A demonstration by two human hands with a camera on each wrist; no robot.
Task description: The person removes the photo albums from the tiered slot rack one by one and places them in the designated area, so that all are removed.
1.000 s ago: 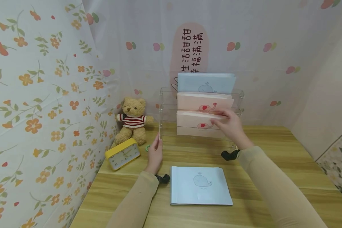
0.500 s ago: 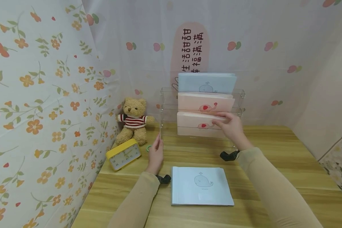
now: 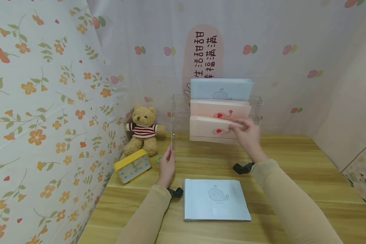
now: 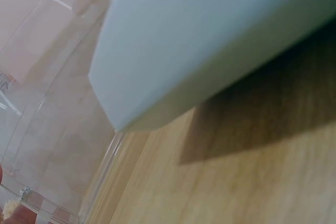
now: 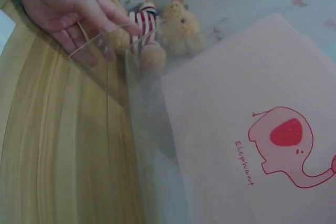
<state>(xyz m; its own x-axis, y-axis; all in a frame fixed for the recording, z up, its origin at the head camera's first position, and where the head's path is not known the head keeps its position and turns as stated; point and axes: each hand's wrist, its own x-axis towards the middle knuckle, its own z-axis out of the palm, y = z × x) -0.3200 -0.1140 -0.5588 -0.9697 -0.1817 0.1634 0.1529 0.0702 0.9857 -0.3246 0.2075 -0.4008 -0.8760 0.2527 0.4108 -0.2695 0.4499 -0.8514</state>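
The right hand (image 3: 247, 135) pinches the top edge of the front pink book (image 3: 211, 130), which stands in the lowest tier of the clear rack (image 3: 177, 112) at the counter's (image 3: 292, 162) twelve o'clock side, long axis running nine to three, elephant cover facing the person. The left hand (image 3: 167, 166), fingers straight, presses the rack's nine o'clock wall. A blue book (image 3: 216, 199) lies flat at six o'clock of the rack.

Bear (image 3: 142, 130) left of rack (image 3: 177, 115); notebook (image 3: 216, 199) before.
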